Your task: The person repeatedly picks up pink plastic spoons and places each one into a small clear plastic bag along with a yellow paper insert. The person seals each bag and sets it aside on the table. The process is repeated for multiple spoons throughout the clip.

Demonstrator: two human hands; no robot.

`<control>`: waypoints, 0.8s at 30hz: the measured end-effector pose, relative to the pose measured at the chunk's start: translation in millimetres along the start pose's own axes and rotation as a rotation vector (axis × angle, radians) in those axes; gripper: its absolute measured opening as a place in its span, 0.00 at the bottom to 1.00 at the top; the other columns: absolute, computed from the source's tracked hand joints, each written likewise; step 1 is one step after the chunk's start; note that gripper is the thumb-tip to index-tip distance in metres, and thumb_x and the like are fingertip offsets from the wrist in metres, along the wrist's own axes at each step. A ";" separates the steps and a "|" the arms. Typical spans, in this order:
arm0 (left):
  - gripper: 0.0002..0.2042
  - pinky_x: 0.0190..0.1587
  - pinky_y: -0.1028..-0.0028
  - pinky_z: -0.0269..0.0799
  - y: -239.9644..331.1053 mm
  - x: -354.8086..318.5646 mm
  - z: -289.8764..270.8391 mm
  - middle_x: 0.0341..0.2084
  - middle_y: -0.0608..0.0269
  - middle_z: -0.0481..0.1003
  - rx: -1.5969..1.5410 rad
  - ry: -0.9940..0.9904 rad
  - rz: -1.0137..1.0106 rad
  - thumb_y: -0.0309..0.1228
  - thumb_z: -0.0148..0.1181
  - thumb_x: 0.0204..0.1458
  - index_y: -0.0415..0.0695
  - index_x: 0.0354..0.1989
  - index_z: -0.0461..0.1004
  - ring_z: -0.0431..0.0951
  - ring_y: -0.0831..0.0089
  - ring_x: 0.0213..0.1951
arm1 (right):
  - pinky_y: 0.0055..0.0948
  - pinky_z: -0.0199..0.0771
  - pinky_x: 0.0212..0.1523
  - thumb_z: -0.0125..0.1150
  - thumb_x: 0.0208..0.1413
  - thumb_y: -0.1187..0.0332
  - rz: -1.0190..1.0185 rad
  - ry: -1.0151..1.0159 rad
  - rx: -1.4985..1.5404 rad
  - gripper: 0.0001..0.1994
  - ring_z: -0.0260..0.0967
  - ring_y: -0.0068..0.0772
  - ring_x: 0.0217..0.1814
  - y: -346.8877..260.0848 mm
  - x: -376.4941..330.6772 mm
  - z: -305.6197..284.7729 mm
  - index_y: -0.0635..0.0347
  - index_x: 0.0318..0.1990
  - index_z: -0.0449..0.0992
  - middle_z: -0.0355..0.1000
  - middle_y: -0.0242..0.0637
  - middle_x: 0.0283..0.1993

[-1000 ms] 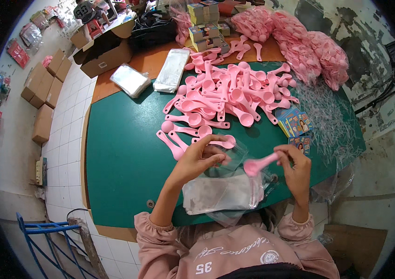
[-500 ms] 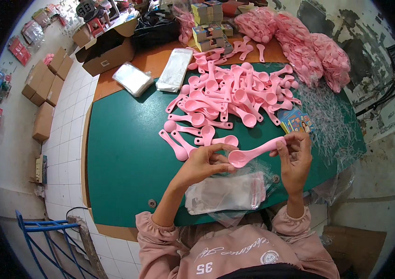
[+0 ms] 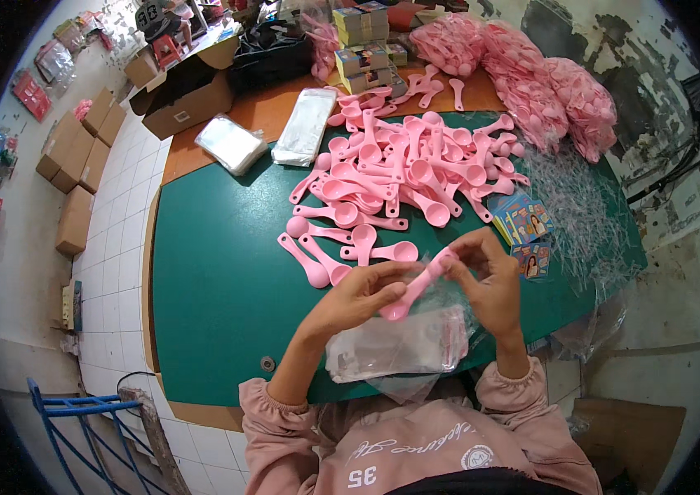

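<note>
A pink scoop (image 3: 413, 294) is held above the near part of the green-topped bench (image 3: 226, 272), between the two hands, with its bowl tilted toward the near left and its handle end toward the far right. The handle end is pinched by the grip of the right hand (image 3: 492, 276), thumb set against fingers. The left hand (image 3: 354, 301) is placed at the left of the scoop, its thumb and fingers bent close beside it; the clear film (image 3: 451, 295) near the scoop is hard to make out, so whether any of it is pinched by the left grip cannot be told. Below the hands, at the near edge of the bench, a stack of clear bags (image 3: 395, 351) is laid flat. Just beyond the left hand, a few loose scoops (image 3: 309, 262) are scattered, and a large heap of pink scoops (image 3: 395, 169) is spread farther off. To the right of the heap, colourful cards (image 3: 519, 219) are fanned out, and shredded clear plastic (image 3: 581, 219) is strewn at their right. At the far right, more scoops are packed in see-through bags (image 3: 519, 78). Banded card stacks (image 3: 362, 62) are piled at the far side.
</note>
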State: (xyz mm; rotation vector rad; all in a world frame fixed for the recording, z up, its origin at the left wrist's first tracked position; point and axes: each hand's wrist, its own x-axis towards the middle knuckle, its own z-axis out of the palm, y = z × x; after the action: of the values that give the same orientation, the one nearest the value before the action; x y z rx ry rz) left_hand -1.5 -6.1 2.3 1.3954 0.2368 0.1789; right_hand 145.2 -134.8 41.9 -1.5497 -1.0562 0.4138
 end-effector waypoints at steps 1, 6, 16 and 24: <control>0.14 0.37 0.82 0.65 3.8 -0.5 -3.2 0.32 0.69 0.72 0.077 -0.038 -0.006 0.33 0.48 0.56 0.37 0.47 0.69 0.69 0.84 0.34 | 0.19 0.70 0.31 0.60 0.48 0.75 0.043 0.054 0.059 0.07 0.70 0.19 0.29 0.8 0.1 -1.7 0.66 0.33 0.68 0.71 0.36 0.28; 0.15 0.36 0.83 0.66 10.3 -3.5 -5.5 0.30 0.65 0.75 0.205 -0.003 -0.150 0.34 0.44 0.58 0.34 0.41 0.72 0.71 0.82 0.35 | 0.23 0.70 0.36 0.57 0.52 0.62 0.005 -0.013 0.183 0.13 0.69 0.23 0.34 5.0 -5.0 1.5 0.65 0.35 0.71 0.71 0.37 0.33; 0.16 0.40 0.80 0.68 21.0 -4.2 -7.2 0.35 0.57 0.75 -0.133 0.099 0.002 0.32 0.43 0.58 0.32 0.46 0.69 0.74 0.77 0.36 | 0.38 0.60 0.49 0.60 0.47 0.62 0.103 0.239 -0.259 0.15 0.60 0.41 0.49 35.1 -10.0 -69.2 0.61 0.40 0.72 0.65 0.42 0.46; 0.16 0.40 0.81 0.69 23.1 -0.8 -4.1 0.34 0.56 0.76 -0.122 0.077 0.004 0.32 0.43 0.58 0.33 0.48 0.68 0.74 0.77 0.36 | 0.35 0.62 0.45 0.61 0.43 0.71 0.449 0.223 -0.558 0.14 0.62 0.38 0.43 79.4 -30.9 -134.4 0.61 0.40 0.71 0.69 0.40 0.35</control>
State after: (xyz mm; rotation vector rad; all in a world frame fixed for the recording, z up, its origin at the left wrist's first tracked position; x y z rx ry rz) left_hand -3.1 1.5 24.5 1.2697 0.2824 0.2464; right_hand 260.9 -234.9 -2.0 -2.2885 -0.6693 0.2447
